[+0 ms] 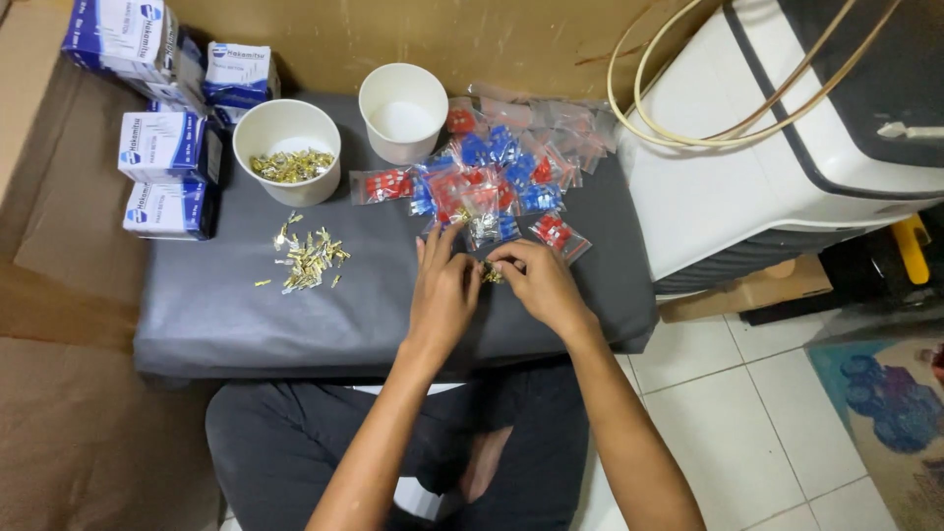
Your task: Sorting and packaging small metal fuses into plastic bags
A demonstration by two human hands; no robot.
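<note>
Both hands, left hand [442, 290] and right hand [539, 280], pinch brass terminals [491, 272] between their fingertips

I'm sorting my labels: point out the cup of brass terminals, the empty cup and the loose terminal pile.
Cup of brass terminals [286, 151], head view, front wall.
Empty cup [403, 138], head view, front wall.
Loose terminal pile [308, 260], head view, centre.
</note>
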